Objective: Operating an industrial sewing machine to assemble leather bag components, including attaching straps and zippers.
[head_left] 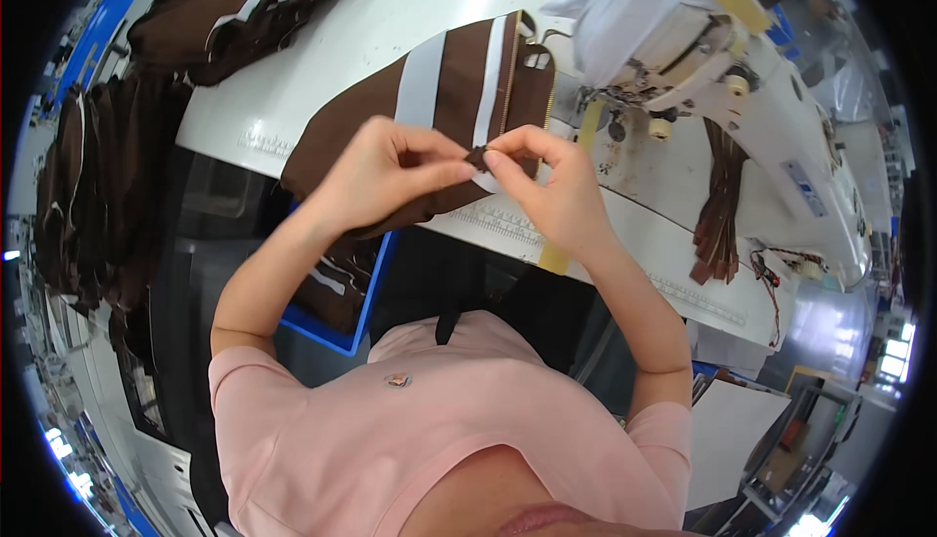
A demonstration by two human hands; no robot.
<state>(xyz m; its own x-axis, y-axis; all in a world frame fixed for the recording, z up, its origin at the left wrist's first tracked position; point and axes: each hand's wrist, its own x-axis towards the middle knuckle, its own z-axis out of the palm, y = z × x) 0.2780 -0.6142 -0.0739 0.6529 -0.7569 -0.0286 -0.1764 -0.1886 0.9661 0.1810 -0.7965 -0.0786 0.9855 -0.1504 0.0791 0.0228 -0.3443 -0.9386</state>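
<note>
A brown fabric piece [361, 112] lies across the front of the white table, crossed by a grey band, a white stripe and a gold-toned zipper. At its near right part, both my hands meet with fingertips closed. Between them they pinch a small dark brown fabric bit [476, 157]; whether it is a separate strip or the piece's own edge, I cannot tell. My left hand [390, 168] holds it from the left, the wrist over the brown piece. My right hand [558, 187] grips it from the right, thumb and forefinger together, beside the sewing machine's needle area.
A white sewing machine [781, 137] partly draped with pale cloth [630, 15] stands on the right. Brown strips [720, 210] hang by its arm. More brown pieces [229, 10] lie at the far left, with a hanging stack [107, 190] beside. A blue bin [363, 317] sits below the table edge.
</note>
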